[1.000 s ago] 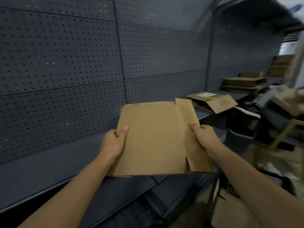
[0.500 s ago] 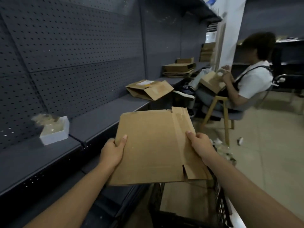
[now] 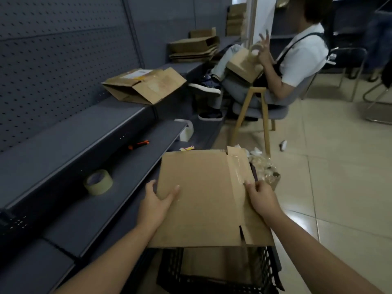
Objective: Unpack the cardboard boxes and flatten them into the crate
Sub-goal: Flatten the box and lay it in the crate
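- So, both hands are on a flattened cardboard box point(image 3: 203, 198), held flat right above the black plastic crate point(image 3: 269, 270) at the bottom of the view.
- Left hand point(image 3: 154, 205) grips the box's left edge, thumb lying on top of the panel, fingers tucked under where I can't see them.
- Right hand point(image 3: 262, 197) holds the right side, fingertips pressed on the strip of clear tape point(image 3: 238, 168) that runs along the flap.
- Inside the crate there's already brown cardboard point(image 3: 214, 264) lying flat, partly hidden by the box above.
- On the lower grey shelf point(image 3: 70, 211) to the left sits a roll of tan packing tape point(image 3: 98, 181), and further back an orange-handled cutter point(image 3: 139, 144).
- Upper shelf has a half-collapsed cardboard box point(image 3: 146, 85) with a white label, and a stack of flattened boxes point(image 3: 194, 48) further along.
- Just beyond the crate on the tiled floor is a pile of crumpled plastic wrap point(image 3: 265, 168).
- Another person point(image 3: 292, 60) sits on a wooden-legged chair point(image 3: 263, 111) in the back, a small box on their lap and a tape roll in one hand.
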`<act>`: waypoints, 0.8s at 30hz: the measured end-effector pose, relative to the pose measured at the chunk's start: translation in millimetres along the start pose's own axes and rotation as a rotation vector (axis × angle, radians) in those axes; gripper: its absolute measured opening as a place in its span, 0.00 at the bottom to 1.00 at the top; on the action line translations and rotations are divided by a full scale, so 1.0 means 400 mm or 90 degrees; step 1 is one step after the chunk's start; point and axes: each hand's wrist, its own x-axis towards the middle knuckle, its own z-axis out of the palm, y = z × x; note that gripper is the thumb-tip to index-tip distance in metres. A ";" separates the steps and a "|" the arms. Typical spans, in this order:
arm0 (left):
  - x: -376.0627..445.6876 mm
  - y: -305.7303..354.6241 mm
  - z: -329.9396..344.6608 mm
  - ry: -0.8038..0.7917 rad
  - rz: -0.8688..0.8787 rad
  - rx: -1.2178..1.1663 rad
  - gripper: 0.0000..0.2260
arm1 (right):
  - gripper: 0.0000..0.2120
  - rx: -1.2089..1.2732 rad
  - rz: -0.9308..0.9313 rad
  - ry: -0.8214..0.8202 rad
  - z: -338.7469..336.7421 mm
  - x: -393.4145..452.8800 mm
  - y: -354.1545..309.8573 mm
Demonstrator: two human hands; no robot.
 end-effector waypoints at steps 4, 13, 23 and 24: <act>0.050 -0.047 0.110 -0.066 0.039 0.043 0.48 | 0.18 -0.038 0.019 0.056 0.044 0.035 0.063; 0.119 -0.196 0.296 -0.170 -0.019 0.003 0.45 | 0.31 -0.412 -0.079 0.126 0.165 0.042 0.176; 0.119 -0.243 0.334 -0.178 0.018 0.179 0.37 | 0.30 -0.549 -0.224 0.035 0.297 0.017 0.198; 0.114 -0.241 0.349 -0.180 0.005 0.213 0.35 | 0.30 -0.554 -0.223 0.037 0.297 0.018 0.199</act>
